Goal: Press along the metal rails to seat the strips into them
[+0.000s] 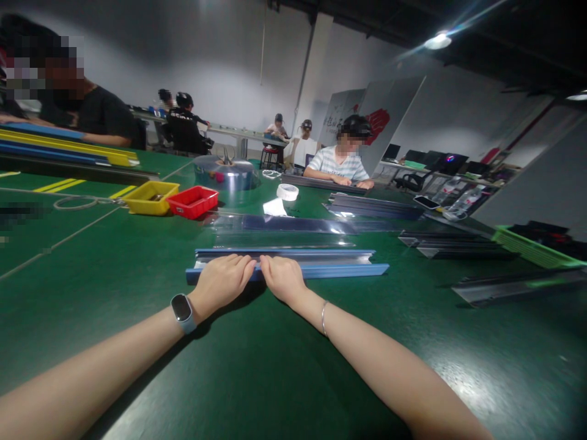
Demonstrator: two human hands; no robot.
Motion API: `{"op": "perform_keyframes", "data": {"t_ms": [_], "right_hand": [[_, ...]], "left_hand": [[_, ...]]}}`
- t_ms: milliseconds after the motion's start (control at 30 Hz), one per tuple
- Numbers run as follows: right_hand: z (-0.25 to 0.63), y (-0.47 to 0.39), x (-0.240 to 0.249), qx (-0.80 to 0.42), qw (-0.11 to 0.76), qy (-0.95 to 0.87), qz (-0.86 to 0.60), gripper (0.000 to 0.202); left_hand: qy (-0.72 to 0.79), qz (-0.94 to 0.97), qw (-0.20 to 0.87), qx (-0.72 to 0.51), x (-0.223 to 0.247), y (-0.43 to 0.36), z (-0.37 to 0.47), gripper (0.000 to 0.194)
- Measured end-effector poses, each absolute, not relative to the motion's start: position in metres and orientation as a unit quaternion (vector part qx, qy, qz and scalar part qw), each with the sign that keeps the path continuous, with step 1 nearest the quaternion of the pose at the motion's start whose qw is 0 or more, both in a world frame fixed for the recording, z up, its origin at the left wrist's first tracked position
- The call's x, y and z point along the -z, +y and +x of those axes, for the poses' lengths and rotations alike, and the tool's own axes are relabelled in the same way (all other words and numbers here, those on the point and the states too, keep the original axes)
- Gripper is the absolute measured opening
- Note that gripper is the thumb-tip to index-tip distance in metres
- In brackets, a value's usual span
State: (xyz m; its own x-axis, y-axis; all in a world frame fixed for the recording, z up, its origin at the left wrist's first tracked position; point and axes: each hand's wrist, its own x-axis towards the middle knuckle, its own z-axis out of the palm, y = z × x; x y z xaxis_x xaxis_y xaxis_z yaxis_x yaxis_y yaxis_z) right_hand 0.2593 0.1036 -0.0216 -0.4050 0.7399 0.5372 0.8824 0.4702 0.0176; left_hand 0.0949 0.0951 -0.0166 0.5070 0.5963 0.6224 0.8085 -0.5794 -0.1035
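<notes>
A long blue channel profile [339, 269] with a pale inside lies crosswise on the green table in front of me. My left hand [224, 278], below a wrist band with a dark screen, is closed over its left half. Close beside it, my right hand [280, 276] is closed over the middle of the same profile, the thumbs almost meeting. Both sets of fingertips are hidden inside or behind the profile. Just beyond lie clear plastic strips [293, 238], apart from my hands.
Yellow [151, 197] and red [192, 201] bins stand left, near a roll of shiny film [225, 174] with a tool on top. A white tape roll [287, 192] sits ahead. Dark profiles [468, 245] and a green basket [534, 247] are right. A co-worker [342, 160] sits opposite.
</notes>
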Motion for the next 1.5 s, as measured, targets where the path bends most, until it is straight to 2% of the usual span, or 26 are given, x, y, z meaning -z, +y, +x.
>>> {"op": "perform_keyframes", "data": {"t_ms": [333,1067,1500], "right_hand": [[0.2602,0.1036,0.0232,0.155,0.25,-0.827,-0.479,0.042],[0.2603,0.1023,0.0221,0.158,0.266,-0.825,-0.473,0.039],[0.2522,0.1074,0.0215,0.177,0.208,-0.819,-0.504,0.044]], "left_hand": [[-0.427,-0.851,0.194,0.237,0.0182,0.0963,0.0946,0.031],[-0.407,-0.855,0.194,0.258,0.0191,0.0945,0.094,0.03],[-0.395,-0.864,0.204,0.237,0.0166,0.0997,0.0957,0.034]]}}
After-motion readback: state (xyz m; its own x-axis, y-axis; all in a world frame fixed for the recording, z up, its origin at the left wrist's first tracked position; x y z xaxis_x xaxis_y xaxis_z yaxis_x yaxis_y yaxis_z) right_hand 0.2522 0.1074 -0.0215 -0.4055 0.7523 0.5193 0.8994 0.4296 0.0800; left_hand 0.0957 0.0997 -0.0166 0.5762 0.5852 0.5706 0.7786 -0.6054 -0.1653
